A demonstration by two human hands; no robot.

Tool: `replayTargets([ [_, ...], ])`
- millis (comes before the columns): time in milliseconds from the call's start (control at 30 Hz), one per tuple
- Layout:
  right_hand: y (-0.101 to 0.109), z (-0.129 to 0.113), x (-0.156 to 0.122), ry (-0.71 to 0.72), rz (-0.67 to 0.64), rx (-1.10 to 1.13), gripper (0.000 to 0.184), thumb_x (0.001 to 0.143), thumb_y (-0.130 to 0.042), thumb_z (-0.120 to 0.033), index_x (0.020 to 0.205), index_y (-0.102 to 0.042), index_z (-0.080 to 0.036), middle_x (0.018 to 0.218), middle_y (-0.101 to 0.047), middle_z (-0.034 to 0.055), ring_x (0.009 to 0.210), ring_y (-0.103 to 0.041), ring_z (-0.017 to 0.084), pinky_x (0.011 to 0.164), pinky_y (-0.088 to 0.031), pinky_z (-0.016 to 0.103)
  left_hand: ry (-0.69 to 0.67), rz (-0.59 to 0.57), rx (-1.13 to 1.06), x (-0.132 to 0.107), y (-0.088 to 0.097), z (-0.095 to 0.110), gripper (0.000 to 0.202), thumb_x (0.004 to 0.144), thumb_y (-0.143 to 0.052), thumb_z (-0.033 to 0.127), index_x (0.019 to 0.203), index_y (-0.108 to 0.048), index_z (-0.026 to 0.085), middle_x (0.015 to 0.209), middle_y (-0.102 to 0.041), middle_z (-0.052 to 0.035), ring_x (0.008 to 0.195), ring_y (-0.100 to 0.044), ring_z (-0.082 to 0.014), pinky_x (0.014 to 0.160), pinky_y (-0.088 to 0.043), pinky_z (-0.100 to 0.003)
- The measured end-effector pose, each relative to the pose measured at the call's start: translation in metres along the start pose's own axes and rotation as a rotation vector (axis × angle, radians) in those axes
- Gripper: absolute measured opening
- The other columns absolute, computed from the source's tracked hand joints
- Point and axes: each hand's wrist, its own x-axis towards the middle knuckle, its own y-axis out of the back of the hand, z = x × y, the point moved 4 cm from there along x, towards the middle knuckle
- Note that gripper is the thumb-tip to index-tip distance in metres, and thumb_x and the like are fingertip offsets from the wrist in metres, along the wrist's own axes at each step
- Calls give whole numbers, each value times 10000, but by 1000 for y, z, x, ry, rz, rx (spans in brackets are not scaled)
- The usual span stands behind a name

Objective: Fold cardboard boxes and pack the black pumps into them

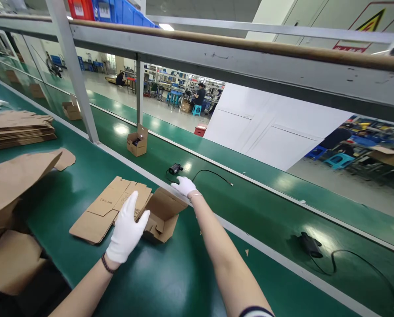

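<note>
My left hand (127,233), in a white glove, has its thumb and fingers apart and nothing between them. It hovers over the near edge of a flat cardboard carton (100,207), beside an open, empty-looking cardboard box (162,211). My right hand (184,186), gloved too, reaches past that box over the conveyor's near rail. Its fingers stretch toward a small black device with a cable (175,168), and a little space seems to lie between them. The cable trails to the right along the green belt.
Another black device (311,245) with a cable lies on the belt (266,215) at right. Further left on it stands an open box (137,141) with something dark inside. Flat cartons (19,127) are stacked at left. A metal frame beam (217,53) crosses above the conveyor.
</note>
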Motion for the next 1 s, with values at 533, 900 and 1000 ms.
replayTargets([
  [533,89,30,-17,127,323,808,359,966,-267,-495,904,-472,-207,1153,-664,133,1025,-662,186,830,-564,368,1077,-705,-1611,-29,-114,125,380,884,-545,506,1091,-583,190,1291,-570,-164,1122,-620,-269,1001,-463,-451],
  [900,95,8,-281,430,202,-12,270,900,-483,-289,640,-484,-216,1222,-637,122,917,-673,223,720,-534,353,1226,-696,-1737,-24,-132,164,339,959,-390,455,1073,-561,185,1018,-632,-116,846,-648,-206,672,-559,-338],
  [1000,84,15,-302,350,289,-200,245,922,-466,-300,690,-513,-237,906,-698,61,647,-645,168,550,-473,289,1177,-641,-1754,-16,-115,158,247,964,-428,318,1080,-561,145,990,-624,-124,804,-641,-166,608,-552,-258],
])
